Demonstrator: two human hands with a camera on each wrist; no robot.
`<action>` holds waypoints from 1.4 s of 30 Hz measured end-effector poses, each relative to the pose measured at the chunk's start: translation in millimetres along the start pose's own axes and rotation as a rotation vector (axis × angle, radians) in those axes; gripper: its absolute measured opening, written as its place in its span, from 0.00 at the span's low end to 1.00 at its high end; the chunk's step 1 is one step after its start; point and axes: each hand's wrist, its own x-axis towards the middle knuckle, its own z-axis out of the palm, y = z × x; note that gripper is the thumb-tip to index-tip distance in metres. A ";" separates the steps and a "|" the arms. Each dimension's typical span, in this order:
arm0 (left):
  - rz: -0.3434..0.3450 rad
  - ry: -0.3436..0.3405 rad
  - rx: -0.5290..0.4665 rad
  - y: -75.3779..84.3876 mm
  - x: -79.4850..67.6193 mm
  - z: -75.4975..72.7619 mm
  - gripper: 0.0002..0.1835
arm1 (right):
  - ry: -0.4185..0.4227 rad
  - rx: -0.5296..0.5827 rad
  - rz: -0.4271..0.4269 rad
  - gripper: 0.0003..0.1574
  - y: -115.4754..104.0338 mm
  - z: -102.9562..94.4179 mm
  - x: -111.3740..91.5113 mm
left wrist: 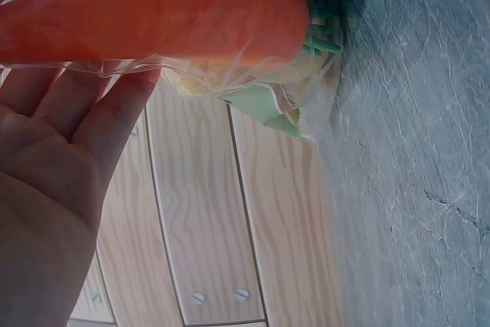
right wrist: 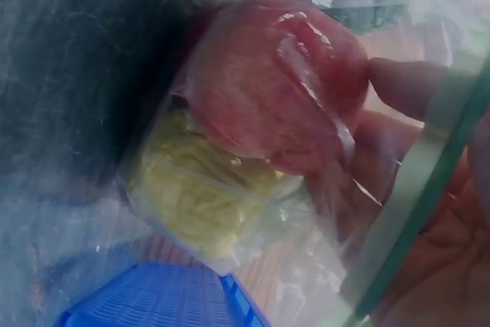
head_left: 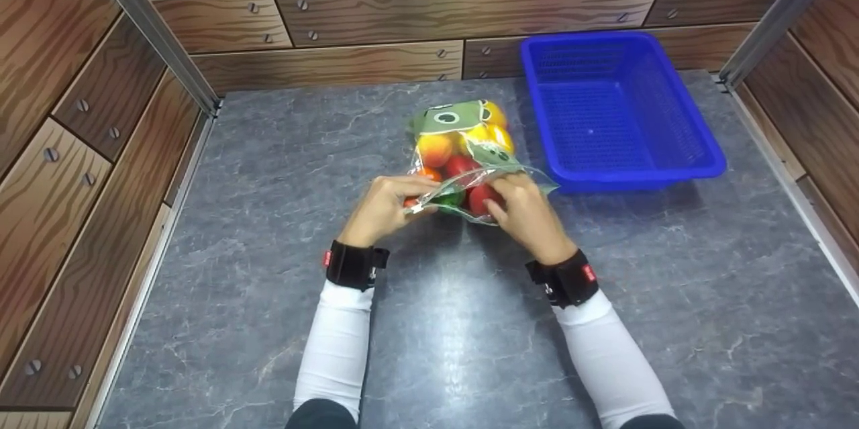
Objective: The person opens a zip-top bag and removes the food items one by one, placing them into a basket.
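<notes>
A clear zip bag (head_left: pixel 451 121) with green printed patches lies on the table, filled with several pieces of fruit and vegetables. At the left of its mouth, my left hand (head_left: pixel 379 209) pinches the bag's edge between thumb and fingers. A carrot (left wrist: pixel 168 17) shows through the film above the left fingers. My right hand (head_left: pixel 529 214) reaches in at the mouth's right side, crossed by the green zip strip (right wrist: pixel 429 189). Its thumb and fingers hold a red round fruit (right wrist: pixel 279 86). Below that lies a yellow-green piece (right wrist: pixel 203 181); an orange-yellow fruit (head_left: pixel 435 149) sits farther in.
A blue plastic basket (head_left: pixel 637 175) with perforated sides stands to the right, behind the right hand. Wood-patterned panels (head_left: pixel 376 13) wall the grey marbled tabletop (head_left: pixel 268 147) at the back and both sides.
</notes>
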 end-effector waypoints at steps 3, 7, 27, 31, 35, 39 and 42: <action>0.004 -0.013 0.015 0.1 -0.7 0.7 0.17 | -0.002 -0.017 -0.001 0.21 -0.8 3.3 -1.1; -0.004 -0.031 0.029 0.2 -1.7 1.7 0.16 | -0.060 -0.029 0.023 0.28 -1.2 5.7 -2.8; -0.039 -0.062 0.022 -0.2 -1.5 2.5 0.14 | -0.221 -0.008 0.075 0.37 1.5 4.5 -1.7; -0.014 -0.046 0.029 -2.0 -0.8 1.5 0.14 | -0.194 0.021 0.079 0.35 1.5 0.7 -1.8; 0.005 -0.032 0.037 -3.3 -0.6 -0.1 0.15 | -0.176 0.060 0.085 0.34 1.8 -4.8 -1.8; -0.007 -0.020 0.016 -3.8 -0.8 -1.3 0.16 | -0.143 0.096 0.059 0.33 3.9 -11.8 -0.8; -0.006 -0.007 -0.007 -4.6 -0.8 -1.4 0.17 | -0.110 0.127 0.032 0.33 5.5 -18.4 0.0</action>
